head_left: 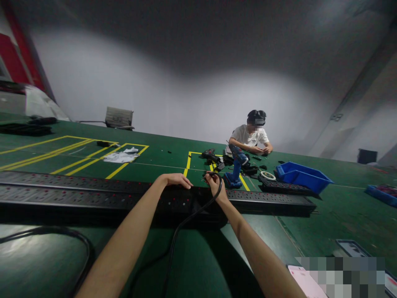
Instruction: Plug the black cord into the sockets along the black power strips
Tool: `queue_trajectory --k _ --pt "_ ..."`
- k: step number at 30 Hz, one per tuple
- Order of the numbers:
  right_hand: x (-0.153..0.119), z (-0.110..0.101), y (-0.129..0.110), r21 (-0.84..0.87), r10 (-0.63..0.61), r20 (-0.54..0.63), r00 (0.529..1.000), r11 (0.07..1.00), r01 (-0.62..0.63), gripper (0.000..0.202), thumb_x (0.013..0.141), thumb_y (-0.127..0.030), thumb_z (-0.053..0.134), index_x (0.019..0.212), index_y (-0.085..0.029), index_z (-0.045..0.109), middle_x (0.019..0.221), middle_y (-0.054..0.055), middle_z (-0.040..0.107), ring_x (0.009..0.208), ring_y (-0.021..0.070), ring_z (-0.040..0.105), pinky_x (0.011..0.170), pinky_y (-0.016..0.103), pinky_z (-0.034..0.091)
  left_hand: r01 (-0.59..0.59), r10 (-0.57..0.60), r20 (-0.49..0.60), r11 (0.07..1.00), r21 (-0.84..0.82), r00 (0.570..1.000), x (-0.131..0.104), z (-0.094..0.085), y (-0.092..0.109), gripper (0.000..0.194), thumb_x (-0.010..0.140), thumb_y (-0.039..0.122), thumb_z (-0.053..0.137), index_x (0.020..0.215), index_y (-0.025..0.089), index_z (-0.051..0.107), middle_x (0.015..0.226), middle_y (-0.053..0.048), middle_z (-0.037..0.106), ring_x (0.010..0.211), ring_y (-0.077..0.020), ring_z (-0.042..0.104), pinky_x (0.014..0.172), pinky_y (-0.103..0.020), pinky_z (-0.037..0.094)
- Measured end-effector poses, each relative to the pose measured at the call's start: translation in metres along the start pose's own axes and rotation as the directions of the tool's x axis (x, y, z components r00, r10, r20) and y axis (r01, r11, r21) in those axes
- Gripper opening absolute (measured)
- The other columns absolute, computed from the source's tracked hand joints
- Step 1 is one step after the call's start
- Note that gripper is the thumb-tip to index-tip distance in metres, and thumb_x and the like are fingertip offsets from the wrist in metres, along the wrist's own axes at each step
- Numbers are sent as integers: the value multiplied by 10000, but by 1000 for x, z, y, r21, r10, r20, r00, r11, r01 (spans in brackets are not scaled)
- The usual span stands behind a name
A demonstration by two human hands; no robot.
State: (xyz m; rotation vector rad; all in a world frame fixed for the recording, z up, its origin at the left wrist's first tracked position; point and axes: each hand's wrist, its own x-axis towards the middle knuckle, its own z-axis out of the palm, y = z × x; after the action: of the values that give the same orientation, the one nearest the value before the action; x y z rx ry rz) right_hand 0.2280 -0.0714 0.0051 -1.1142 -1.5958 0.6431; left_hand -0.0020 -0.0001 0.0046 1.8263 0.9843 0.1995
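Observation:
Long black power strips (pixel 102 196) with rows of sockets and small red spots lie across the green table in front of me. My left hand (pixel 177 180) rests on the far edge of the near strip, fingers stretched out with nothing in them. Just right of it, my right hand (pixel 214 185) is closed around a thick black cable (pixel 189 220) close to its end. From there the cable loops over that hand and runs down toward me. Fingers hide most of the cable's end, so its shape is unclear.
Beyond my right hand stands a blue cordless drill (pixel 236 167), near a darker power tool (pixel 211 156) and a roll of tape (pixel 267 176). A blue bin (pixel 302 176) sits to the right. Across the table is a person (pixel 250 136). White papers (pixel 121 156) lie left.

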Motion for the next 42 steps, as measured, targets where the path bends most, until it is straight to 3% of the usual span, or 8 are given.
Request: queue_trajectory --k 6,13,21,23,27,32,38,42 --pt "-3 -4 0 242 66 38 997 967 -73 467 839 -487 523 1195 -185 514 992 80 634 831 201 642 785 349 527 -6 7 -23 999 44 1000 0 0 0 487 653 401 726 1085 178 706 1034 -61 709 995 -222 604 901 -282 408" --pt "-5 -9 -10 187 39 68 997 981 -51 510 863 -478 492 1290 -198 477 979 77 635 794 194 637 724 326 523 -30 30 -4 996 80 1000 0 -2 3 421 653 415 729 1043 258 722 1059 11 710 1049 -216 594 956 -278 394" --pt "-5 -16 -14 162 -41 232 972 987 3 449 883 -432 472 1265 -198 496 913 46 620 729 157 611 657 280 497 -30 34 -20 984 173 999 -4 -1 11 432 667 402 700 1072 252 712 1027 12 719 988 -206 612 896 -270 422" --pt "-5 -26 -23 144 -66 330 942 989 19 431 873 -412 501 1245 -194 507 891 34 615 750 155 607 682 282 494 -23 35 -46 969 245 998 -6 1 16 428 664 400 690 1064 250 716 1004 15 724 956 -204 615 864 -265 426" --pt "-6 -60 -52 138 -138 539 831 988 75 460 752 -292 673 1180 -188 541 963 37 621 844 160 595 767 286 480 1 41 -133 953 303 990 -13 13 24 436 689 363 628 1087 201 708 995 -11 724 898 -204 624 810 -261 434" --pt "-12 -102 -85 195 -80 727 682 976 -94 498 683 -166 671 1158 -176 524 1059 73 625 883 175 623 776 295 491 57 51 -313 943 329 948 -17 41 30 395 732 334 526 1047 189 716 1046 -45 708 943 -212 613 825 -257 429" --pt "-18 -123 -95 314 -120 779 616 924 -217 313 616 -34 530 905 -154 552 1112 87 612 970 172 599 826 293 458 259 33 -561 863 433 827 -21 69 33 352 812 446 459 957 257 719 1039 -78 698 983 -281 608 861 -337 396" --pt "-17 -125 -91 352 -132 761 635 906 -234 200 617 -28 518 774 -152 506 1017 76 630 931 155 593 798 264 443 289 55 -568 818 498 821 -24 77 38 379 845 451 411 976 266 714 1069 -91 688 995 -311 604 866 -377 388"
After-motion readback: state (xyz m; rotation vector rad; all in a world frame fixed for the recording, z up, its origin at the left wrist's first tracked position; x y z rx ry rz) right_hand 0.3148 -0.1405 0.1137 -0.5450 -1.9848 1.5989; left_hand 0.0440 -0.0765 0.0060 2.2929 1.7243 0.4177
